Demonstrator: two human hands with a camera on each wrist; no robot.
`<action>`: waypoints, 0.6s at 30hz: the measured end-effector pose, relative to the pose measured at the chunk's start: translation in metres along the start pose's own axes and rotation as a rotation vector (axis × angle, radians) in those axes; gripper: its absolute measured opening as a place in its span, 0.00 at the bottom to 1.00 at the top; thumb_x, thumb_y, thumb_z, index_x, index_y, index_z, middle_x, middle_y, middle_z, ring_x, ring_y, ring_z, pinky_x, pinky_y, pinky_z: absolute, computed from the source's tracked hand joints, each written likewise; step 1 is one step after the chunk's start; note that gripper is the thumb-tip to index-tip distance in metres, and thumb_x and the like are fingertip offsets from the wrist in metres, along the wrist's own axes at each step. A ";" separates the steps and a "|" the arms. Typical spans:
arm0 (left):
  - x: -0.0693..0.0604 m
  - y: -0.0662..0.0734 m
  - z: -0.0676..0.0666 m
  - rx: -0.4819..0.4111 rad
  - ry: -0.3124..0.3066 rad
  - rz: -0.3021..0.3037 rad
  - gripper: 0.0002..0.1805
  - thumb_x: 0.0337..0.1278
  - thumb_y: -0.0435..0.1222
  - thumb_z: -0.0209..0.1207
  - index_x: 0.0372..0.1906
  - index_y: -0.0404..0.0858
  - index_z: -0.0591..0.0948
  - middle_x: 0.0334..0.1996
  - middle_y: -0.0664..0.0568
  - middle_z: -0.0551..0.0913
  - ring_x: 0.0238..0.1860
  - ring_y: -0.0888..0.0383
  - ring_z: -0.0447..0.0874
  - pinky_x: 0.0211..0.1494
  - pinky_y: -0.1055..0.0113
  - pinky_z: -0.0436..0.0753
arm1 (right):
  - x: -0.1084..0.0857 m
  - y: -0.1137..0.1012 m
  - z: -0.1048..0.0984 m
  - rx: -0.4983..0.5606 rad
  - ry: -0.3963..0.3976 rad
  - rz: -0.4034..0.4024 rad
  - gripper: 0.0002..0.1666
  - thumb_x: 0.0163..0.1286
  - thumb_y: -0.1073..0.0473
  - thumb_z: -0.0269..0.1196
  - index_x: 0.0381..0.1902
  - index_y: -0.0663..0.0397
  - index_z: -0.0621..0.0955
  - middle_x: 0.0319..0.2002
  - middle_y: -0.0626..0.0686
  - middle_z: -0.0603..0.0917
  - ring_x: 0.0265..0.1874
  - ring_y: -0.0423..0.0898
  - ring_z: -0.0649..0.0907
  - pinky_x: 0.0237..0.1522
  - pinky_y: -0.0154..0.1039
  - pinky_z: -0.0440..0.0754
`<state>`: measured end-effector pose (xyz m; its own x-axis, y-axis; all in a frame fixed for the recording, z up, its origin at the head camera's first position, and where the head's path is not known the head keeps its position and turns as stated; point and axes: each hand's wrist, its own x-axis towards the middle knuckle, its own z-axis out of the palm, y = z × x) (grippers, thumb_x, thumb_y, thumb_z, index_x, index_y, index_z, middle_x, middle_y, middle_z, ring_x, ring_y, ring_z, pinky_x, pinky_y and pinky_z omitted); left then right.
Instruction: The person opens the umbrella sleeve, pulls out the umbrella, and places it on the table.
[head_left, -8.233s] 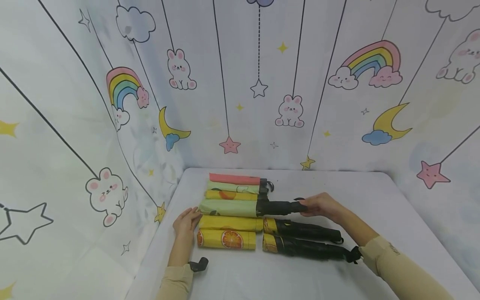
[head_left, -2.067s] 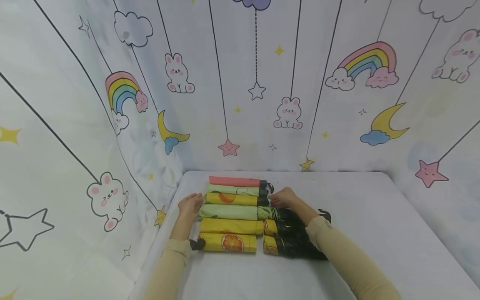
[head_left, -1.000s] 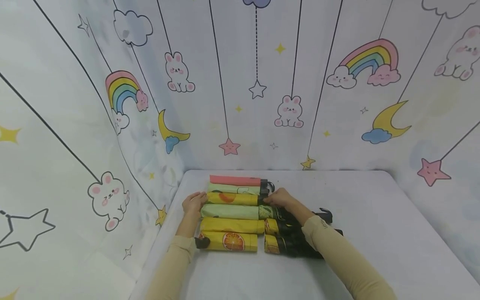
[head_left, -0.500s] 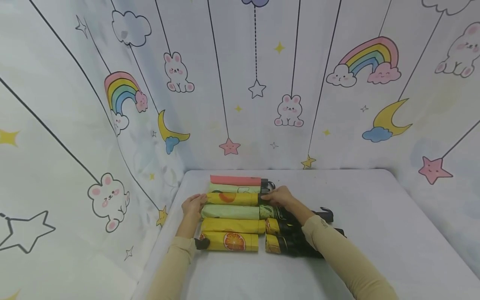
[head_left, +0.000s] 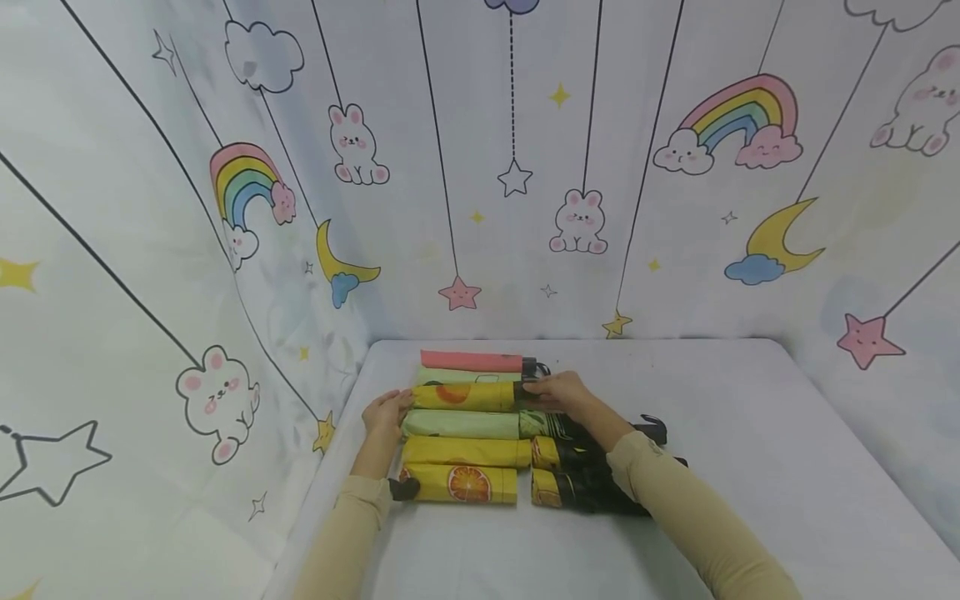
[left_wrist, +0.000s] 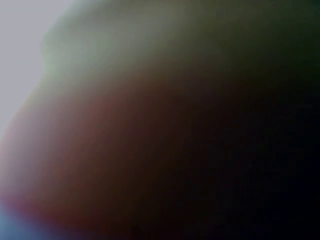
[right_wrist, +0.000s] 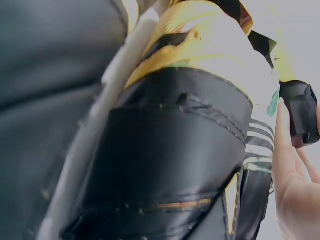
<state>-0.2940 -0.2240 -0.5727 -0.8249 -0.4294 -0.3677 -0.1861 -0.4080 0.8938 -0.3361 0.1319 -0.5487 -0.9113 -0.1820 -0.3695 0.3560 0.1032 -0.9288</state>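
Note:
In the head view, a folded umbrella in a yellow sleeve with an orange print [head_left: 480,397] lies crosswise between my hands. My left hand [head_left: 385,412] holds its left end. At the other end, my right hand [head_left: 564,393] pinches the black handle [right_wrist: 300,112], which shows between thumb and fingers in the right wrist view. Just in front lies a light green sleeve [head_left: 461,424], with a dark green-and-black folded umbrella [head_left: 542,424] at its right, partly under my right forearm. The left wrist view is too dark and blurred to show the hold.
Behind lie a red-sleeved umbrella [head_left: 471,361] and a light green one [head_left: 461,377]. Nearer are a plain yellow sleeve [head_left: 465,452] and one with an orange slice [head_left: 468,483], black folded umbrellas [head_left: 592,492] beside them. Patterned cloth walls [head_left: 675,275] border the white table [head_left: 750,433].
Both hands have gone from the light green sleeve and its black umbrella to the yellow-sleeved umbrella farther back. The right hand has since closed on its handle, and that end has risen slightly.

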 end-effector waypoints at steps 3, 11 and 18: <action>0.000 -0.001 -0.001 -0.013 -0.002 -0.011 0.31 0.63 0.22 0.66 0.71 0.26 0.72 0.63 0.34 0.81 0.57 0.51 0.87 0.63 0.64 0.85 | 0.001 0.001 0.001 0.044 -0.012 0.000 0.39 0.67 0.60 0.75 0.68 0.76 0.73 0.69 0.72 0.73 0.64 0.64 0.80 0.55 0.48 0.89; 0.000 0.000 -0.003 -0.050 0.000 -0.018 0.33 0.62 0.21 0.66 0.71 0.24 0.70 0.63 0.33 0.80 0.56 0.52 0.88 0.63 0.65 0.85 | 0.001 0.003 -0.004 0.045 0.011 -0.016 0.37 0.64 0.58 0.78 0.64 0.74 0.77 0.65 0.70 0.79 0.49 0.54 0.90 0.59 0.49 0.87; 0.002 -0.001 -0.004 -0.058 0.010 -0.016 0.33 0.60 0.22 0.68 0.71 0.25 0.71 0.59 0.36 0.84 0.43 0.58 0.91 0.60 0.66 0.86 | -0.006 -0.004 -0.002 0.051 -0.005 -0.045 0.36 0.65 0.58 0.76 0.64 0.75 0.77 0.62 0.69 0.81 0.50 0.57 0.89 0.59 0.48 0.87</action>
<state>-0.2932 -0.2271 -0.5755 -0.8163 -0.4307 -0.3849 -0.1676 -0.4610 0.8714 -0.3328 0.1348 -0.5433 -0.9257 -0.1902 -0.3270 0.3246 0.0450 -0.9448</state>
